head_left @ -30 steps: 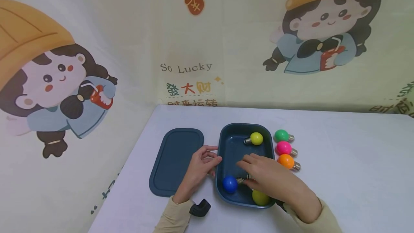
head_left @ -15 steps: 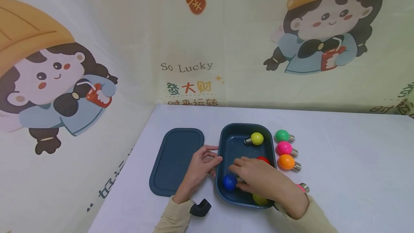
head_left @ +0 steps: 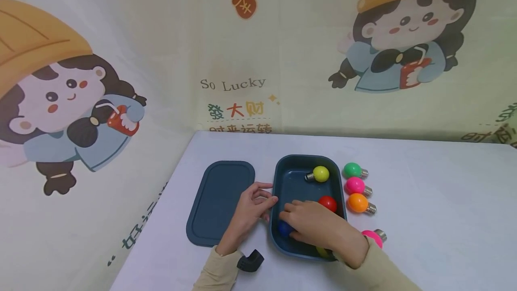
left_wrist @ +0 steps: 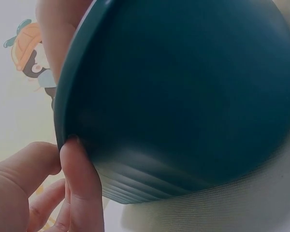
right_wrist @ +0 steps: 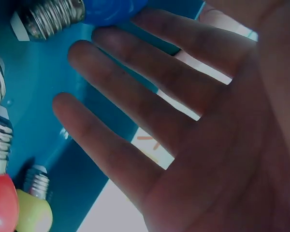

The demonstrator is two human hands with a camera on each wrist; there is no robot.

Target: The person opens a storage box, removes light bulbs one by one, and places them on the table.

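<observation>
Head view: my right hand (head_left: 313,221) is in the tray (head_left: 288,163), fingers (right_wrist: 101,133) straight, at one blue bulb (head_left: 284,229). My left hand (head_left: 251,205) touches the tray, maybe so it won't slide; I can't tell if it pinches. Also inside: one red bulb (head_left: 328,203), two yellow bulbs (head_left: 322,174) (head_left: 322,251). Outside: one green bulb (head_left: 352,169), one orange bulb (head_left: 357,202), two pink bulbs (head_left: 355,185) (head_left: 372,236).

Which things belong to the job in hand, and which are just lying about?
Likely in the job:
right hand, at the blue bulb
left hand, touching the tray
inside: red bulb, two yellow bulbs

Likely lying about:
lid
green bulb
orange bulb
two pink bulbs
</observation>
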